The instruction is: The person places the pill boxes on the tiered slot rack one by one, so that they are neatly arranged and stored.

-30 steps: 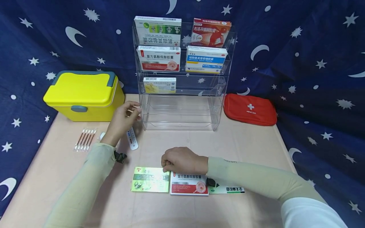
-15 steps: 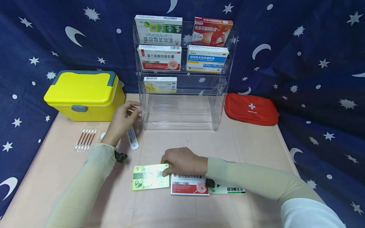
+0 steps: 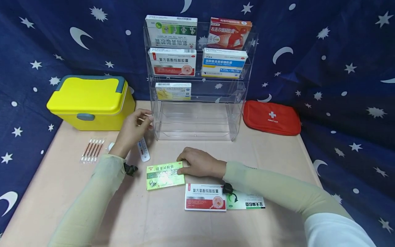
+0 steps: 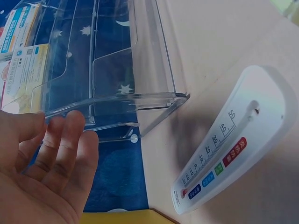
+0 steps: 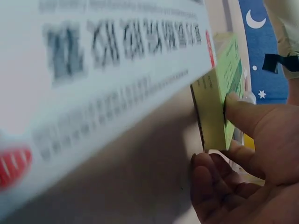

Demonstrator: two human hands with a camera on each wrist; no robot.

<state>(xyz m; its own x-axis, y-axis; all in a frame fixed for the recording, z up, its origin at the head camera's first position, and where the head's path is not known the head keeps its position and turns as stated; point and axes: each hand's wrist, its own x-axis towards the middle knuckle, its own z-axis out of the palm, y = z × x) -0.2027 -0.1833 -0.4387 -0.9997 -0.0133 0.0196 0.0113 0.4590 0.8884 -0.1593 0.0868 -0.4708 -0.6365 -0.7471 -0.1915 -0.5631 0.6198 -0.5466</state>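
Observation:
My right hand (image 3: 199, 163) pinches the right end of a green-and-yellow medicine box (image 3: 163, 179), thumb on its printed face. In the right wrist view the green box (image 5: 212, 112) stands on edge between thumb and fingers. My left hand (image 3: 131, 132) is at the left side of a clear acrylic display rack (image 3: 194, 136); in the left wrist view its thumb and index finger pinch the rack's edge, other fingers loosely bent. On the table lie a white-and-red medicine box (image 3: 205, 199) and, partly under my right forearm, a white-and-green one (image 3: 247, 202).
Several medicine boxes fill the rack's upper tiers, including a small yellow-and-white box (image 3: 172, 92). A yellow case (image 3: 89, 99), swabs (image 3: 93, 151) and a white thermometer (image 3: 143, 150) are on the left. A red first-aid pouch (image 3: 271, 118) lies to the rack's right.
My right hand has taken hold of the green box, lifted it, and moved it away from the row toward the rack. The left hand has stayed at the rack's side.

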